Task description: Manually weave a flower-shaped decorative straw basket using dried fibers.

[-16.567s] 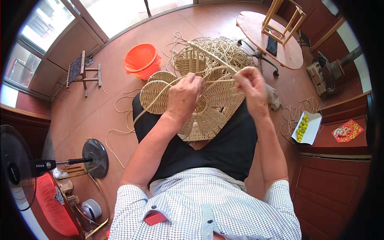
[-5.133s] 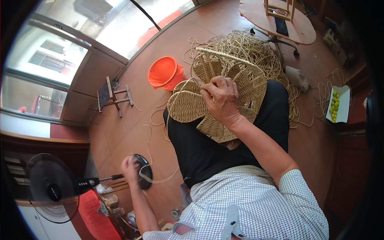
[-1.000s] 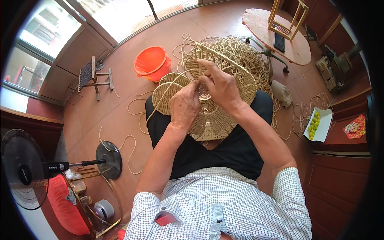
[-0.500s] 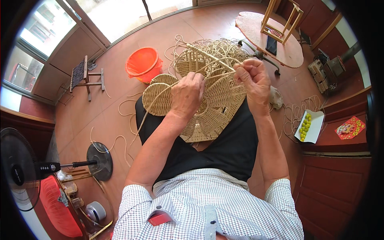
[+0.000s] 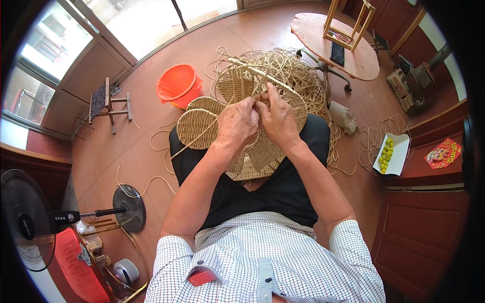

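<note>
A woven straw-cord piece with rounded petal-like lobes (image 5: 197, 129) rests across my lap. My left hand (image 5: 237, 121) is closed at its middle, pinching pale cord; a loose strand of cord (image 5: 194, 137) trails from under it toward the lower left. Right beside it, my right hand (image 5: 277, 115) has its fingertips bent together at the same spot, with the forefinger raised. What those fingertips grip is partly hidden, but cord appears to run between the two hands. Behind them rises a cord-wrapped bar (image 5: 262, 73) of the woven piece.
A tangled heap of cord (image 5: 303, 76) lies on the floor beyond my knees. An orange bucket (image 5: 179, 86) stands to its left. Farther right is a round-topped table (image 5: 313, 30) with a wooden frame. A standing fan (image 5: 28, 222) is at the left, and a white tray of green fruit (image 5: 399, 154) at the right.
My right hand has come left and down from the right side, where it held cord pulled out, to meet my left hand. My left hand stays nearly in place.
</note>
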Tool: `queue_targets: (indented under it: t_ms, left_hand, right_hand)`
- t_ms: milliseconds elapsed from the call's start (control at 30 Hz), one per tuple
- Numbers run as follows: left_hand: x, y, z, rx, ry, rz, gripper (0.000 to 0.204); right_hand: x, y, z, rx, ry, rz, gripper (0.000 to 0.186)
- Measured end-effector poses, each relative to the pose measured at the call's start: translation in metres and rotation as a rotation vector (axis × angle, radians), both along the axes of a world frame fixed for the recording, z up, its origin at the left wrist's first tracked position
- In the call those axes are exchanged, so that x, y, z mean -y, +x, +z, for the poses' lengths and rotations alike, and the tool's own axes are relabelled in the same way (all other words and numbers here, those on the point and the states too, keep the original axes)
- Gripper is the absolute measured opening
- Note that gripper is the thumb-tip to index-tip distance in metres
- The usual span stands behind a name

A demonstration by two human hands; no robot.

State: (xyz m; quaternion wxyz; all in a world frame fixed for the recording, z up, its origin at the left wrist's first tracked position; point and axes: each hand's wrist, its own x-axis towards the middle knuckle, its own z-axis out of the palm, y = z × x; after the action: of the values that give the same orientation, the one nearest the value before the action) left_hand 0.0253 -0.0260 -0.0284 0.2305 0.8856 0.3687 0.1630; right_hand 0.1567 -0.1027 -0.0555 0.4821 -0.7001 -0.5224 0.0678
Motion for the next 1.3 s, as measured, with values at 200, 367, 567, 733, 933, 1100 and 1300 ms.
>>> queue_targets:
  t_ms: [200,367,567,733,933,1100,1300]
  left_hand:
    - [0.019,-0.005,-0.004,0.14,0.299,0.041,0.011]
    - [0.019,0.004,-0.016,0.239,0.57,-0.059,0.017]
    - [0.013,-0.001,-0.023,0.272,0.626,-0.075,0.011]
    - [0.018,0.009,-0.02,0.202,0.644,-0.075,0.008]
    - [0.008,0.001,-0.03,0.372,0.552,-0.054,0.01]
    - [0.017,0.014,-0.022,0.319,0.564,-0.082,0.011]
    - [0.006,-0.005,-0.024,0.298,0.553,-0.066,0.012]
  right_hand:
    - [0.01,-0.006,0.0,-0.319,0.053,-0.06,0.05]
    - [0.031,0.012,0.014,-0.73,0.261,0.178,0.034]
    - [0.074,0.102,0.002,-1.15,0.26,0.125,0.047]
    - [0.324,0.357,-0.112,-1.31,0.421,-0.485,0.029]
    - [0.762,0.48,-0.016,-0.964,0.465,-1.364,0.018]
    - [0.891,0.332,-0.07,-0.976,0.279,-1.641,0.025]
    - [0.843,0.26,-0.129,-0.958,0.058,-1.907,0.044]
